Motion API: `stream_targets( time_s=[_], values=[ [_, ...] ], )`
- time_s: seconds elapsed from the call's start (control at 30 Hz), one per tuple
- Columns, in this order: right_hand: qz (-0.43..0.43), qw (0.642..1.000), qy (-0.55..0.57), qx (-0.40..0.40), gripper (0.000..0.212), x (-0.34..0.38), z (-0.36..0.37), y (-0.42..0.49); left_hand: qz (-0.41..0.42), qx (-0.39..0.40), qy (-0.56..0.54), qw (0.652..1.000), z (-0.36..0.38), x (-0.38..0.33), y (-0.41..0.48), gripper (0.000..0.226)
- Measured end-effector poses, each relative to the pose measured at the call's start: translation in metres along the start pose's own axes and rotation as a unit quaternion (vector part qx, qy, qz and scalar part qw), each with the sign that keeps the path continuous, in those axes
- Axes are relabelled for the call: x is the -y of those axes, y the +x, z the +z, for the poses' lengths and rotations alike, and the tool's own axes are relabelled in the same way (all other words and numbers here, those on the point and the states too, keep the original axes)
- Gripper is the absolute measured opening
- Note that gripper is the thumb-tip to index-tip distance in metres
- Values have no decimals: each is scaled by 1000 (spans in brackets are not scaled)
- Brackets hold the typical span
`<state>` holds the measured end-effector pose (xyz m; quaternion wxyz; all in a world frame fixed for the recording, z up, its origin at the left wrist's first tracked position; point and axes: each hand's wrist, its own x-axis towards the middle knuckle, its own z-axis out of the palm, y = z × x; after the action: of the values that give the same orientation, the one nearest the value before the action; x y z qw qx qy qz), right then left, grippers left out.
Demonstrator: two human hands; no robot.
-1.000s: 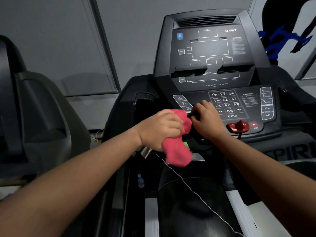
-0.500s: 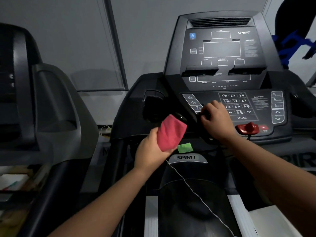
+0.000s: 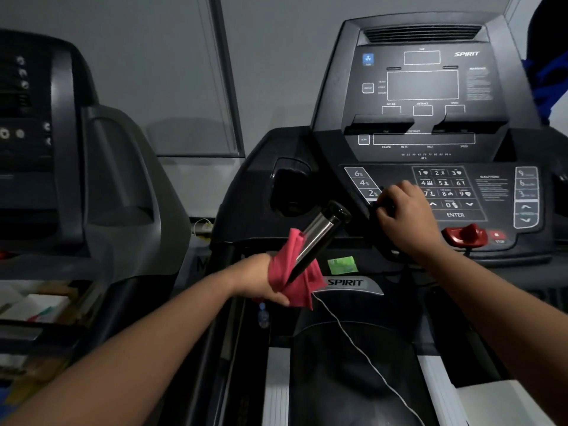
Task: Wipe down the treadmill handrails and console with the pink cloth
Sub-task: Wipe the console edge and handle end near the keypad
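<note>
Currently, the left hand point(image 3: 261, 279) grips the crumpled pink cloth point(image 3: 296, 281), its fingers clamped on the fabric and wrapping it round the lower end of a slanted cylindrical handgrip bar point(image 3: 321, 232), which is chrome along its side with a black cap on top. The right hand point(image 3: 407, 218) sits at the lower left edge of the black treadmill console point(image 3: 424, 87). Its fingers are curled round a dark rounded part point(image 3: 385, 207) that cannot be identified further.

Legible writing: a white SPIRIT logo point(image 3: 466, 53) at the console's upper right, and a silver badge point(image 3: 345, 282) below the console that also reads SPIRIT. The keypad point(image 3: 442, 187) shows digits 1 to 9 and 0, with ENTER beneath. A column of buttons to its left reads 6%, 4%, 2%. CAUTION heads a block of print too fine to read. A green sticker point(image 3: 342, 264), its text illegible, lies just right of the cloth.

A red safety key point(image 3: 464, 235) and a small red button point(image 3: 496, 235) sit along the console's lower edge, right of the right hand. A thin white cord point(image 3: 353, 342) runs from under the cloth down across the dark deck.

The upper half of the bar stands free, with open space around it. A second dark machine point(image 3: 101, 186) stands to the left, apart from the treadmill, and a grey wall point(image 3: 153, 72) shows behind the gap.
</note>
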<state>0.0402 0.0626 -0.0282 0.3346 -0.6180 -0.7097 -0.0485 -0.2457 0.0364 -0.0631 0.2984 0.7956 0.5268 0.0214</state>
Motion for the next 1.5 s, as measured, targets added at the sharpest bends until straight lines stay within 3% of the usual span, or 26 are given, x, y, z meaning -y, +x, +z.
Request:
stream_targets(
  time_s=[0.1,0.17,0.27,0.3,0.37,0.43,0.5,0.57,0.7,0.83,0.93,1.03,1.1,1.23,1.4,1.5],
  values=[
    [-3,1000,3,-1,7,1,-1,-1,-18,43,49,998,-4,11,7,49],
    [2,1000,5,0,8,3,-3,-2,-18,20,43,999,2,17,7,55],
    [6,1000,2,1,9,4,-4,-2,-50,-142,-71,986,30,8,-2,48],
    [6,1000,1,1,10,4,-4,-2,-71,-232,-119,963,44,1,-3,45],
    [6,1000,-3,3,11,3,-4,-2,-138,-396,-222,881,66,-19,-2,39],
    [9,1000,-6,7,12,3,-4,-2,-196,-481,-276,809,74,-42,1,37],
    [10,1000,-7,10,12,4,-4,-2,-202,-505,-264,797,74,-49,3,37],
    [10,1000,-7,6,12,5,-4,-1,-179,-459,-213,844,69,-41,-1,34],
    [-1,1000,-18,-1,12,5,-4,-1,-36,-319,-115,940,42,-23,-15,16],
    [-7,1000,-18,0,12,5,-3,-2,-46,-112,-47,992,17,-6,-9,27],
    [-4,1000,-19,5,13,4,-2,-2,-17,8,83,996,2,2,0,24],
    [-1,1000,-14,6,12,4,-2,-2,16,95,228,969,-9,8,14,22],
    [2,1000,-7,4,11,4,-3,-3,8,112,286,952,-16,14,23,27],
    [5,1000,14,5,8,3,-2,-2,4,148,295,944,-25,11,32,34],
    [10,1000,6,1,10,3,-3,1,11,130,285,949,-20,21,31,16],
    [8,1000,7,-1,9,3,-3,0,8,107,231,967,-14,25,25,34]
  ],
)
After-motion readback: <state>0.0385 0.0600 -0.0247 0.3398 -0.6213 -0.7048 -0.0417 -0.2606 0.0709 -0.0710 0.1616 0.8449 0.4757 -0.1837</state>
